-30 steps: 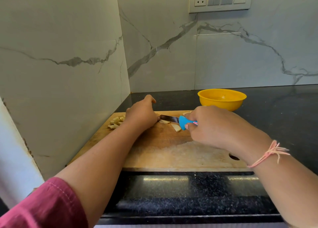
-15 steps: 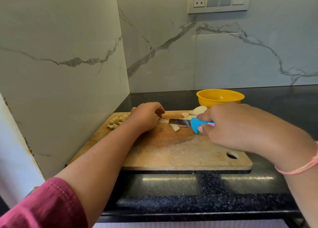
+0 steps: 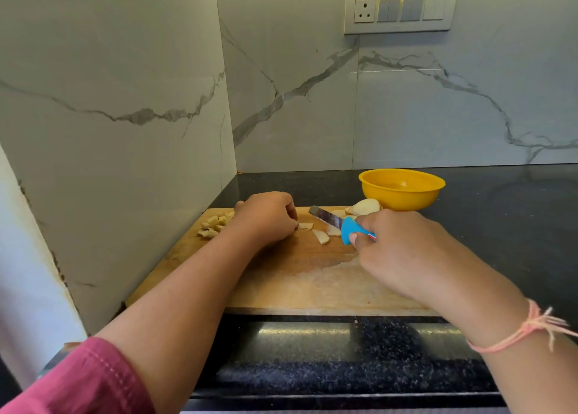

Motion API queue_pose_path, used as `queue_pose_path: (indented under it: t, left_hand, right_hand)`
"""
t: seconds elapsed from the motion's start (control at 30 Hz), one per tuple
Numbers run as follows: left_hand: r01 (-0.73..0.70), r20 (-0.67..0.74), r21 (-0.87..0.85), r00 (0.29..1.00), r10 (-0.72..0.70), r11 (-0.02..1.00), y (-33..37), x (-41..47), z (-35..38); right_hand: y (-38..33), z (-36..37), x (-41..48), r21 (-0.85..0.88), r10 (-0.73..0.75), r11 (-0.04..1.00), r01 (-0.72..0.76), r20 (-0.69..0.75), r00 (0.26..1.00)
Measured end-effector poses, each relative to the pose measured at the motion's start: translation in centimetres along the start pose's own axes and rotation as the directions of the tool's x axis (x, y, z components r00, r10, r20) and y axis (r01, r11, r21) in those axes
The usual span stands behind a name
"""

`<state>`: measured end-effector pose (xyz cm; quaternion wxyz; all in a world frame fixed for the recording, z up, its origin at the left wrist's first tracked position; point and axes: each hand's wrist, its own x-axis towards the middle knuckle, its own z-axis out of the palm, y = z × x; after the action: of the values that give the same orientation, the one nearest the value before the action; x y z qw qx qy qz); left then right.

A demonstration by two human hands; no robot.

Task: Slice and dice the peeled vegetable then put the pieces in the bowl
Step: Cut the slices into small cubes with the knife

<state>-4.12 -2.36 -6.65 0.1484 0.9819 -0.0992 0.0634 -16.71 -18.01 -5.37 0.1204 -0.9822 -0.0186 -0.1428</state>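
Observation:
A wooden cutting board [image 3: 291, 276] lies on the black counter. My right hand [image 3: 403, 251] grips a knife [image 3: 341, 224] by its blue handle, blade raised and pointing left. My left hand [image 3: 266, 218] rests curled on the board, fingertips at a pale slice [image 3: 305, 225]. Another slice [image 3: 322, 237] lies below the blade. A larger peeled vegetable chunk [image 3: 364, 207] sits at the board's far right edge. A pile of diced pieces [image 3: 214, 224] lies left of my left hand. The yellow bowl [image 3: 402, 190] stands behind the board on the right and looks empty.
Marble walls close in the corner on the left and behind. A socket and switch panel [image 3: 400, 8] is on the back wall. The black counter [image 3: 500, 226] stretches to the right of the bowl. The counter's front edge runs just below the board.
My right hand has drawn the knife back to the right and lifted the blade off the slices. My left hand has stayed by the slice. The peeled chunk has come into view.

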Motion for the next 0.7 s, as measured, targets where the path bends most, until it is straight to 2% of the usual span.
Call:
queue_pose_path:
  t: [0.23,0.53,0.7]
  left_hand:
    - [0.031,-0.052,-0.012,0.998,-0.032,0.999,0.3,-0.2,0.2]
    - [0.067,-0.063,-0.024,0.996,-0.069,0.997,0.5,-0.3,0.2]
    - [0.092,0.020,-0.097,0.996,-0.090,0.991,0.2,-0.1,-0.1]
  right_hand:
    - [-2.1,1.1,-0.1,0.003,-0.010,1.000,0.010,0.081,0.997]
    - [-3.1,-0.4,-2.5,-0.098,-0.069,0.992,0.085,0.154,0.986]
    - [-2.3,-1.4,-2.2,-0.064,-0.086,0.993,0.095,0.125,0.988]
